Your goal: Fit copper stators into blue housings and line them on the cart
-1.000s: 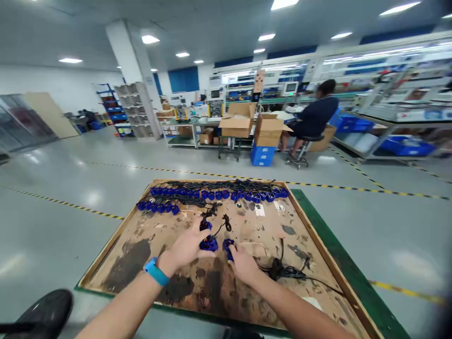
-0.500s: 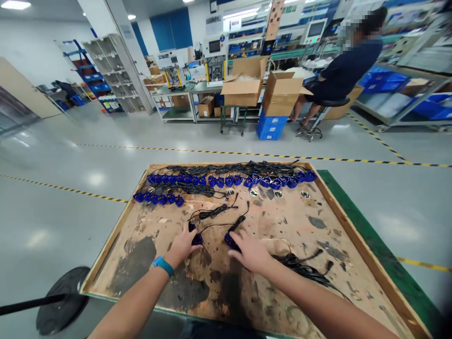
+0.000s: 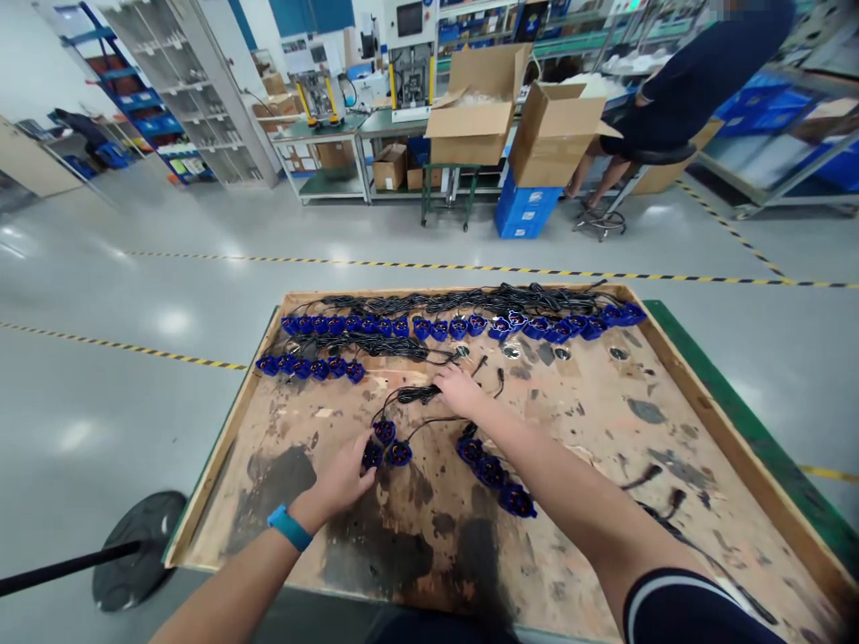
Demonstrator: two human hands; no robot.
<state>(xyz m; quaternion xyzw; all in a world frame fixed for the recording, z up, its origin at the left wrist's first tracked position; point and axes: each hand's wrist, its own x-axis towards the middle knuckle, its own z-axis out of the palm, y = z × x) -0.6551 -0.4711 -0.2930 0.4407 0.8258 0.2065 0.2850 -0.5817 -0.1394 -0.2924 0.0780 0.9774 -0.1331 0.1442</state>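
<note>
My left hand (image 3: 342, 478) pinches a small blue motor (image 3: 371, 456) near the middle of a worn wooden board (image 3: 604, 447). Two more blue motors (image 3: 393, 443) lie right beside it. My right hand (image 3: 458, 391) reaches farther out and rests, fingers curled, on a bundle of thin black wires (image 3: 416, 394). Under my right forearm lies a short string of three blue motors (image 3: 493, 472). Along the board's far edge two rows of blue motors (image 3: 463, 326) lie with their black leads (image 3: 470, 300) gathered behind them.
The board sits on a green-edged table (image 3: 752, 429). Loose black cables (image 3: 661, 505) trail at the right. A black round stand base (image 3: 134, 550) is on the floor at left. Beyond, a seated person (image 3: 691, 80), cardboard boxes (image 3: 510, 125) and blue crates (image 3: 523, 210).
My right hand let go of a motor and moved forward onto the wire bundle. My left hand stayed on its motor. Several motors now lie uncovered by my forearm. The camera tilted down.
</note>
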